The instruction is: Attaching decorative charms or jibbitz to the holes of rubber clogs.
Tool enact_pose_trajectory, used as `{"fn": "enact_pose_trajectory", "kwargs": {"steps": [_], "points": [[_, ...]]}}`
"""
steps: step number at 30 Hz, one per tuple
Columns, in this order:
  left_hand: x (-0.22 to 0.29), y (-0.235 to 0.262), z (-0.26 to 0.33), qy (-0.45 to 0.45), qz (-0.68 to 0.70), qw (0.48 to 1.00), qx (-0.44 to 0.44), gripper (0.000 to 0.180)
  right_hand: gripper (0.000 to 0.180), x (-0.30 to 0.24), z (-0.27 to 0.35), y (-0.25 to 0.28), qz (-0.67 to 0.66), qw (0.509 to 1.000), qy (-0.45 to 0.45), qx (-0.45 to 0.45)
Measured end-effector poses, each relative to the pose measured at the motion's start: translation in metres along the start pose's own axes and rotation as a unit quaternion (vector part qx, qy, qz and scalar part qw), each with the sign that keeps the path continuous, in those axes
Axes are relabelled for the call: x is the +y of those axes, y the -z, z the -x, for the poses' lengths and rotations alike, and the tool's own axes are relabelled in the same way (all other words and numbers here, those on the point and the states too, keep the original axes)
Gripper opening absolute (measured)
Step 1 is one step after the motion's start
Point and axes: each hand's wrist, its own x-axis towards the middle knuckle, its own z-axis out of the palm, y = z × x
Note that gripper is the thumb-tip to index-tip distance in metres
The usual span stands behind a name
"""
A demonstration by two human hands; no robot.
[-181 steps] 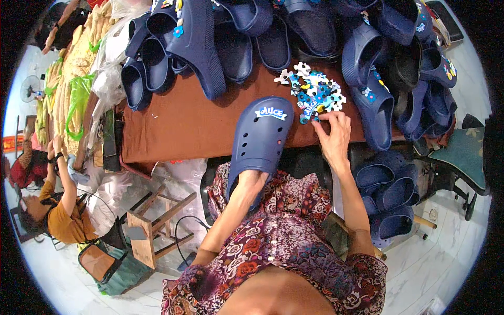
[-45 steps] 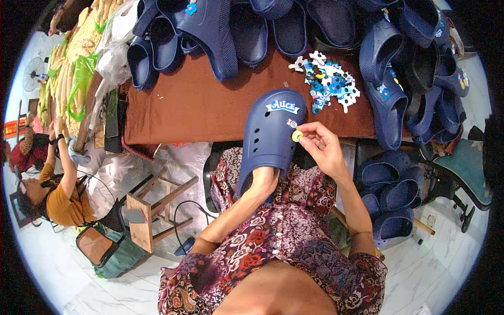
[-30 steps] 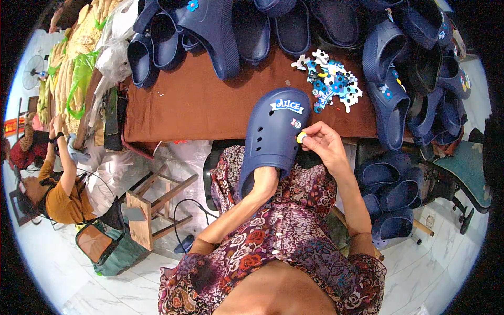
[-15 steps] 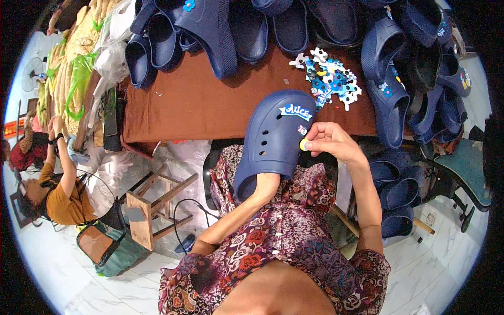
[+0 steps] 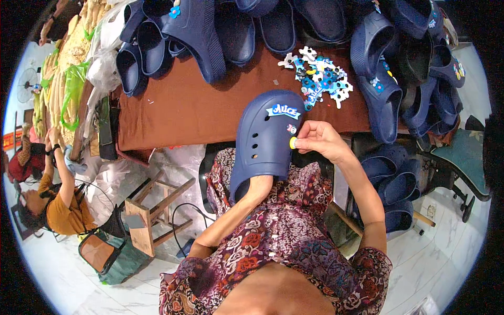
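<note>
A navy clog [image 5: 269, 152] is held up before me, toe pointing away. My left hand [image 5: 260, 187] reaches in through its heel opening and holds it from inside; those fingers are hidden. With thumb and fingertips, my right hand [image 5: 321, 142] pinches a small round yellow shoe charm [image 5: 292, 142] against the clog's right side. Higher on the upper sit a blue-and-white lettered charm [image 5: 284, 111] and a small pink-and-white swirl charm [image 5: 291, 128]. Several open holes show down the clog's left side. Beyond its toe lies a pile of loose charms [image 5: 326, 80].
More navy clogs [image 5: 202, 47] line the far side of the brown-covered table [image 5: 173, 115]; others [image 5: 375, 100] stack at the right. Left are a wooden stool [image 5: 144, 220], a green bag [image 5: 123, 265] and another person [image 5: 65, 210]. A chair [image 5: 462, 163] stands far right.
The view has shifted slightly, moving everything a little. My right hand keeps its pinch on the yellow charm, whose yellow face now shows more. My left hand stays inside the clog.
</note>
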Motion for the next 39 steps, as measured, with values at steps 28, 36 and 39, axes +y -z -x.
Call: {"fn": "enact_pose_trajectory", "kwargs": {"steps": [28, 36, 39], "points": [[0.013, 0.009, 0.007, -0.004, 0.336, 0.936, -0.104, 0.063, 0.025, 0.019, -0.001, -0.033, 0.063, 0.966, 0.206, 0.141], [0.021, 0.007, 0.011, 0.021, 0.351, 0.935, -0.051, 0.058, 0.017, 0.015, -0.001, -0.011, 0.197, 0.903, 0.246, 0.292], [0.022, 0.008, 0.010, 0.026, 0.344, 0.936, -0.065, 0.059, 0.017, 0.008, -0.006, 0.017, 0.379, 0.796, 0.273, 0.385]]}}
